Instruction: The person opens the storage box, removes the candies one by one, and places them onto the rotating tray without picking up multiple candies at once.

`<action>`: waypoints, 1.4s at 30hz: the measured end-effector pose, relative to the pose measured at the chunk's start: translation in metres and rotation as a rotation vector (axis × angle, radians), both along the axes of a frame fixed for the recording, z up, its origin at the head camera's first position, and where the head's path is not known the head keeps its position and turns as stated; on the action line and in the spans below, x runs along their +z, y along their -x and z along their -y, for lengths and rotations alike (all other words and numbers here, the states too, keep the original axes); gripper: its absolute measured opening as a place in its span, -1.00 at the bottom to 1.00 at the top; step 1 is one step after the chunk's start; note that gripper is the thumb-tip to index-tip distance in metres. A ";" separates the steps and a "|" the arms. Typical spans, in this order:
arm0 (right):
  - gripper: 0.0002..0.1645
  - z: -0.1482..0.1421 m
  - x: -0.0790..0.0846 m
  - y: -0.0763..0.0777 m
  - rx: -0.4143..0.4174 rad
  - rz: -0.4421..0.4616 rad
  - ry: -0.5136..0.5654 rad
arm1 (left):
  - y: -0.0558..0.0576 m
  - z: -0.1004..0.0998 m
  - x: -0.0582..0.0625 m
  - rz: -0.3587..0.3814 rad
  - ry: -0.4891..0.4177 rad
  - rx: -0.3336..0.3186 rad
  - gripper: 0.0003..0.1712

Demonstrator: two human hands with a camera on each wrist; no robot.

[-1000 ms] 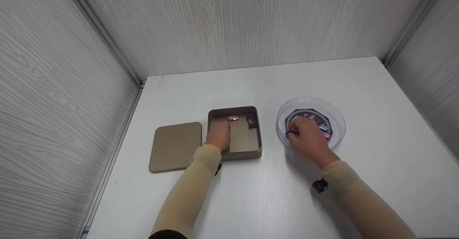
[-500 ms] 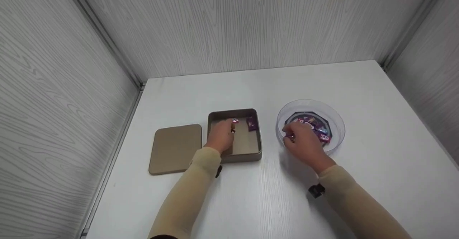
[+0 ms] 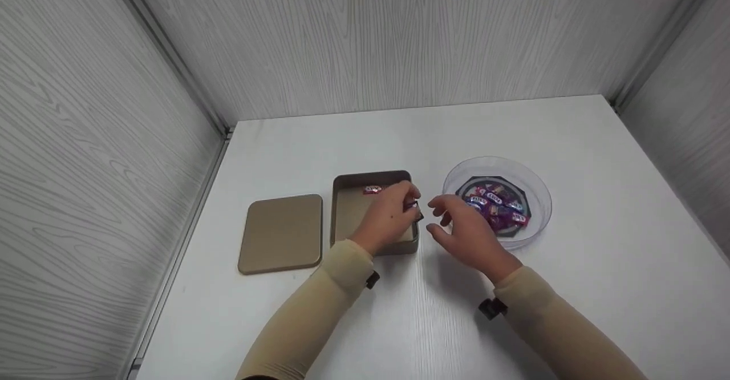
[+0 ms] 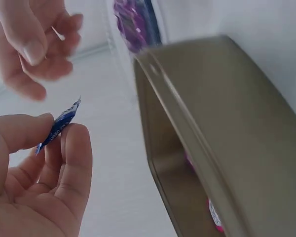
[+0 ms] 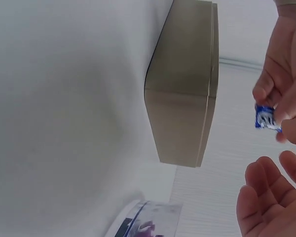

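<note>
A small blue wrapped candy is pinched between the thumb and fingers of my left hand, over the right side of an open gold-brown tin. My right hand faces it from between the tin and a clear round dish, fingers loosely bent and apart, holding nothing. In the right wrist view the blue candy shows white lettering, close above the right fingertips. Inside the tin lies a red wrapped candy; my left hand hides the tin's right part. Several purple, red and blue candies are heaped in the dish.
The tin's flat lid lies on the white table to the left of the tin. Pale wood-grain panels stand behind the table and at both sides.
My left hand has moved right from inside the tin to its right edge, and a blue candy now shows in its fingers. My right hand has come left out of the dish, fingers opened.
</note>
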State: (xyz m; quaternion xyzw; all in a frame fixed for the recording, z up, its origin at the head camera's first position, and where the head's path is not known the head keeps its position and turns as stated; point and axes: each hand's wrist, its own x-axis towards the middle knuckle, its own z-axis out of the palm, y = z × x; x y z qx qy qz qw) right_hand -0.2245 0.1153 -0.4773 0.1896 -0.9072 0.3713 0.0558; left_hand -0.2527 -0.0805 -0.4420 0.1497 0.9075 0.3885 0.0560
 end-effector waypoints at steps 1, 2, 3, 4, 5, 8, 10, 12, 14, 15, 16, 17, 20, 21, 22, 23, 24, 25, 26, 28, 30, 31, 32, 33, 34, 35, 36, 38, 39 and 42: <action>-0.59 0.001 0.000 -0.001 0.007 -0.005 0.001 | -0.002 -0.002 0.001 -0.009 -0.005 -0.012 -0.75; -0.60 0.002 0.000 -0.001 0.013 -0.008 0.003 | -0.004 -0.005 0.002 -0.014 -0.011 -0.023 -0.74; -0.62 0.003 0.000 -0.002 0.017 -0.013 0.006 | -0.006 -0.007 0.003 -0.017 -0.015 -0.032 -0.74; -0.64 0.003 0.000 -0.002 0.018 -0.018 0.008 | -0.008 -0.008 0.003 -0.014 -0.020 -0.038 -0.74; -0.66 0.004 -0.001 -0.003 0.017 -0.022 0.009 | -0.009 -0.010 0.004 -0.013 -0.026 -0.044 -0.74; -0.70 0.004 -0.002 -0.003 0.004 -0.039 0.005 | -0.012 -0.013 0.005 0.002 -0.034 -0.053 -0.74; -0.72 0.004 -0.002 -0.003 -0.010 -0.051 -0.006 | -0.013 -0.015 0.005 0.012 -0.037 -0.059 -0.74; -0.74 0.004 -0.003 -0.003 -0.017 -0.072 -0.021 | -0.013 -0.017 0.004 0.010 -0.037 -0.067 -0.73; -0.76 0.004 -0.003 -0.003 -0.018 -0.099 -0.042 | -0.013 -0.018 0.003 0.007 -0.042 -0.074 -0.74; -0.78 0.004 -0.003 -0.003 -0.018 -0.113 -0.052 | -0.012 -0.018 0.002 0.005 -0.041 -0.077 -0.74; -0.79 0.003 -0.004 -0.003 -0.016 -0.126 -0.060 | -0.012 -0.019 0.001 0.003 -0.037 -0.080 -0.75; -0.80 0.003 -0.004 -0.002 -0.013 -0.138 -0.069 | -0.012 -0.019 0.000 0.003 -0.031 -0.084 -0.75; -0.81 0.000 -0.007 0.000 -0.004 -0.144 -0.090 | -0.011 -0.019 -0.002 0.017 -0.002 -0.099 -0.74; -0.81 -0.002 -0.008 0.001 -0.005 -0.136 -0.094 | -0.010 -0.019 -0.003 0.021 0.013 -0.105 -0.73; -0.81 -0.004 -0.008 0.002 -0.009 -0.123 -0.099 | -0.010 -0.019 -0.004 0.026 0.028 -0.112 -0.72; -0.81 -0.006 -0.009 0.003 -0.015 -0.109 -0.107 | -0.009 -0.018 -0.005 0.027 0.044 -0.118 -0.70; -0.81 -0.008 -0.009 0.005 -0.024 -0.093 -0.114 | -0.009 -0.018 -0.006 0.026 0.058 -0.123 -0.69; -0.81 -0.011 -0.009 0.007 -0.037 -0.077 -0.124 | -0.008 -0.017 -0.007 0.024 0.072 -0.126 -0.68; -0.81 -0.015 -0.009 0.010 -0.052 -0.059 -0.131 | -0.007 -0.016 -0.008 0.022 0.083 -0.127 -0.68; -0.82 -0.022 -0.011 0.015 -0.079 -0.023 -0.152 | -0.006 -0.013 -0.009 0.018 0.103 -0.125 -0.67; -0.84 -0.031 -0.013 0.021 -0.103 0.014 -0.175 | -0.004 -0.009 -0.012 0.015 0.115 -0.112 -0.67; -0.85 -0.036 -0.015 0.024 -0.112 0.034 -0.187 | -0.003 -0.007 -0.013 0.020 0.118 -0.103 -0.66; -0.86 -0.041 -0.017 0.027 -0.119 0.056 -0.196 | -0.002 -0.005 -0.014 0.025 0.121 -0.094 -0.66; -0.86 -0.047 -0.019 0.030 -0.125 0.074 -0.213 | -0.001 -0.003 -0.014 0.029 0.121 -0.085 -0.65; -0.86 -0.052 -0.021 0.033 -0.133 0.087 -0.227 | 0.000 -0.001 -0.015 0.033 0.120 -0.076 -0.65; -0.86 -0.057 -0.023 0.036 -0.141 0.099 -0.240 | 0.002 0.001 -0.016 0.035 0.119 -0.067 -0.65; -0.85 -0.062 -0.024 0.039 -0.150 0.107 -0.248 | 0.003 0.003 -0.017 0.039 0.118 -0.059 -0.65; -0.82 -0.071 -0.026 0.044 -0.167 0.120 -0.266 | 0.007 0.007 -0.018 0.037 0.125 -0.045 -0.65; -0.81 -0.075 -0.027 0.046 -0.175 0.123 -0.275 | 0.009 0.009 -0.019 0.038 0.126 -0.038 -0.66; -0.79 -0.085 -0.030 0.050 -0.201 0.143 -0.279 | 0.015 0.015 -0.023 0.050 0.133 -0.014 -0.65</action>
